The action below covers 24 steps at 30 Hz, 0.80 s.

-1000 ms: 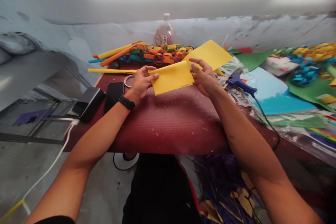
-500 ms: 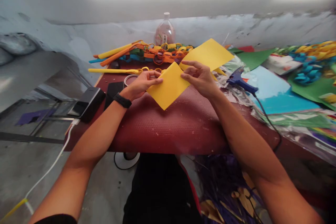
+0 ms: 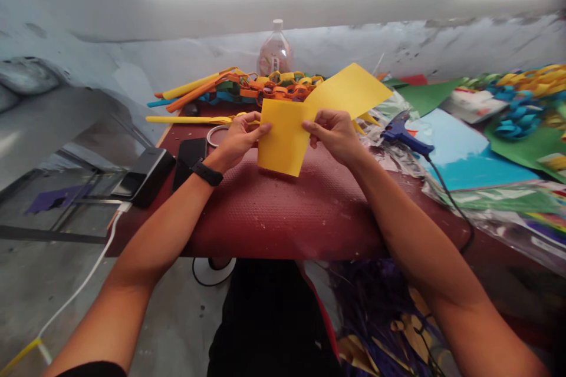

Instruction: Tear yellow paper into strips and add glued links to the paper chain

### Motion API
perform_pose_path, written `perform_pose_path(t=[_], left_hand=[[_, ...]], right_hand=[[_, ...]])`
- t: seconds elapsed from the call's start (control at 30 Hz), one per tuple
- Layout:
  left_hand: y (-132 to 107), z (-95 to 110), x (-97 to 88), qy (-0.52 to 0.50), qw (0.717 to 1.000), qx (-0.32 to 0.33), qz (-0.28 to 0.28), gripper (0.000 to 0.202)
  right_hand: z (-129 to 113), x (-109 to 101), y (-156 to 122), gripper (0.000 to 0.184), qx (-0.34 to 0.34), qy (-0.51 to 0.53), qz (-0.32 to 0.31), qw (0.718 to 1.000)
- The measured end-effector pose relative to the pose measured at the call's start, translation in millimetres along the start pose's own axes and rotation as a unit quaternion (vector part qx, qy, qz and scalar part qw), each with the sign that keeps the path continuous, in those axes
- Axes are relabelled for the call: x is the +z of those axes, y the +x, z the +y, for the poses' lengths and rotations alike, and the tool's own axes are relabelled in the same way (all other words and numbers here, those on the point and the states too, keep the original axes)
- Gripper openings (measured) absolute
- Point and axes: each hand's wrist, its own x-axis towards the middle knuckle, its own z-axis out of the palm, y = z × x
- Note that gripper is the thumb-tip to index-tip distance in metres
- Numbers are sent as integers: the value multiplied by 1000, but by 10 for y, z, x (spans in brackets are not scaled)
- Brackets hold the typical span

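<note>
A yellow paper sheet (image 3: pixel 283 138) hangs upright over the red table (image 3: pixel 287 212), held at its top corners. My left hand (image 3: pixel 237 139) pinches its left edge, thumb on the front. My right hand (image 3: pixel 336 134) pinches its right edge. A black band sits on my left wrist. Behind the sheet lies a larger yellow sheet (image 3: pixel 351 89). A paper chain (image 3: pixel 269 86) of orange, yellow, green and blue links lies at the table's far side.
A blue glue gun (image 3: pixel 404 135) with a black cord lies to the right on coloured paper and plastic sleeves. A plastic bottle (image 3: pixel 275 54) stands against the wall. A tape ring (image 3: pixel 215 134), a black phone (image 3: pixel 190 156) and a black box (image 3: pixel 145 175) sit at left.
The yellow sheet has been turned between my hands from lying wide, through a diamond tilt, to hanging upright. Both hands kept hold and shifted only slightly.
</note>
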Motion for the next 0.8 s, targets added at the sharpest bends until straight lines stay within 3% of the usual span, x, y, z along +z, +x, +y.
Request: perform_pose_path(t=[0.17,0.4,0.8], left_hand=[[-16,-12,45,5,998,-5,-60,59],[-15,0,61,11,1000,27,9,60],[-26,25,92,-3,1000,10,-5,61]], right_hand=[[17,17,7,71,-4,12,15,1000],[5,42,-1,70,-1,40,12,999],[5,40,-3,70,-11,34,17,999]])
